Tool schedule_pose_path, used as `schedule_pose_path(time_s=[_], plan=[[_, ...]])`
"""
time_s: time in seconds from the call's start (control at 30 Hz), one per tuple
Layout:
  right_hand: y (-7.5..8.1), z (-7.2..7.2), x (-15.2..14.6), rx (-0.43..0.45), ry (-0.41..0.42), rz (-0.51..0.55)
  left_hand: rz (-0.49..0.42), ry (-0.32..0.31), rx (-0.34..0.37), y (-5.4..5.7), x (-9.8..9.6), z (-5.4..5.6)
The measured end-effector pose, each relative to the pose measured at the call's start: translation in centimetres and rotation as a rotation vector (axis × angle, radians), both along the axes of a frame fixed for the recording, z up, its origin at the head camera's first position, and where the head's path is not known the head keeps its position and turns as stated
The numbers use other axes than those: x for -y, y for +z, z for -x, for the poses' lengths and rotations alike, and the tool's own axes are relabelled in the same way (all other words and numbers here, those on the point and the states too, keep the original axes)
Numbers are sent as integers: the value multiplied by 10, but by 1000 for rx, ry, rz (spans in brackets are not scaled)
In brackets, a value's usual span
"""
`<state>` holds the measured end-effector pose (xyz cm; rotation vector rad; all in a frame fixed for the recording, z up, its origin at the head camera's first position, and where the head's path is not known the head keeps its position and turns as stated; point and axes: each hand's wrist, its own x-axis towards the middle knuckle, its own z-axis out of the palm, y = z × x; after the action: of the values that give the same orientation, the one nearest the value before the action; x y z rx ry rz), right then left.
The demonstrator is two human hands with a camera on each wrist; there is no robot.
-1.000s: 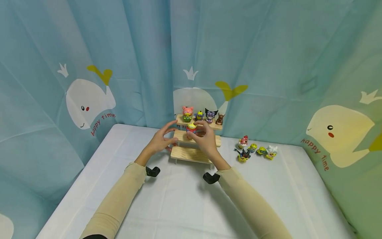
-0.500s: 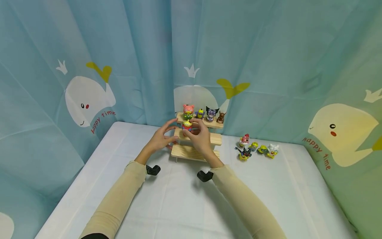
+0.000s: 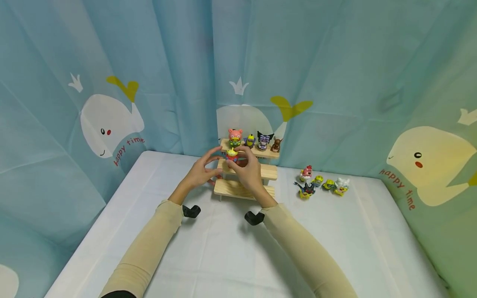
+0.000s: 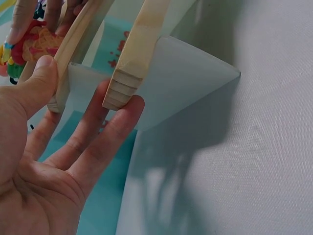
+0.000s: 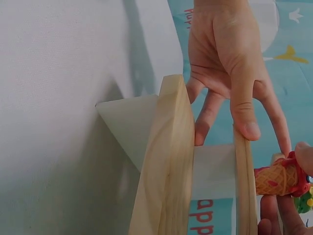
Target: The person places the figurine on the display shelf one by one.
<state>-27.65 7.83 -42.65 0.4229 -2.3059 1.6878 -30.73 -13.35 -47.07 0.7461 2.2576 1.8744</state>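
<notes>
A three-tier wooden display shelf (image 3: pixel 234 188) stands at the back of the table. My left hand (image 3: pixel 200 171) grips its left end; in the left wrist view the thumb (image 4: pixel 43 73) lies on the middle board and fingers reach behind the boards. Between thumb and fingers, my right hand (image 3: pixel 249 167) pinches a small toy figurine (image 3: pixel 232 155) with a yellow-green head and red body. Its waffle-cone base (image 5: pixel 276 180) meets the middle board's left part in the right wrist view. My right hand hides part of the middle and lower boards.
On the top board stand a pink figurine (image 3: pixel 235 137), a yellow-and-purple one (image 3: pixel 249 141), a black-and-purple one (image 3: pixel 265 141) and a brown one (image 3: pixel 276 145). Several more figurines (image 3: pixel 307 191) sit on the table right of the shelf. A whale-print curtain (image 3: pixel 335 74) hangs behind.
My right hand has carried the figurine leftward along the middle board, to its left part. The left hand stays on the shelf's left end. The view has shifted slightly.
</notes>
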Motion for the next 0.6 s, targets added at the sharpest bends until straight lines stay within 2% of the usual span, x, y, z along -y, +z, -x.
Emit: schedule_pose_path(time_s=[0.23,0.6], plan=[[-1,0,0,-12,-10,-31,-16,-10,-2,0,-1,-1],[-2,0,-1,-8,-16,-48,8,-2,-8,1,0,-2]])
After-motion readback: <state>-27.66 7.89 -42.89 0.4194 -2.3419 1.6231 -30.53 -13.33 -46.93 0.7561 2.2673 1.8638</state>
